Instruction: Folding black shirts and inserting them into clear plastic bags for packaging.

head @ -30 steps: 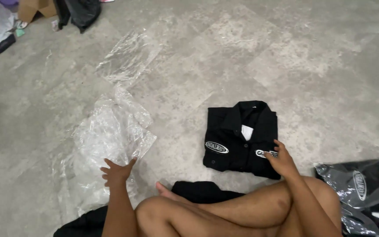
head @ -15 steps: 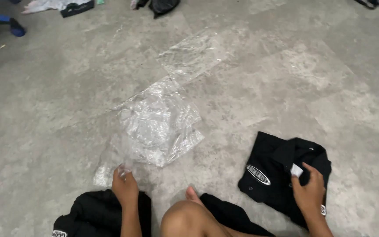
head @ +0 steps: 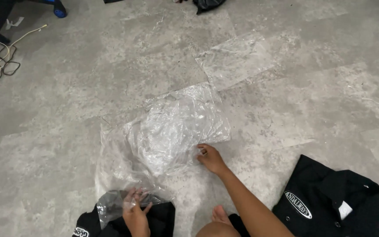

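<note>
Two hands, left hand (head: 136, 215) and right hand (head: 210, 159), on clear plastic bags (head: 172, 131)

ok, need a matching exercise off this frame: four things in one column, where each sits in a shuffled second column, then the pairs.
Things:
1. right hand
2. left hand
3. folded black shirt
4. white cable

Places:
A. far left on the grey floor
B. lower right on the floor, touched by neither hand
C. at the near edge of the crumpled clear plastic bag
D. bottom of the view, on thin plastic over another black garment

Pairs: 1-C, 2-D, 3-B, 4-A
</note>
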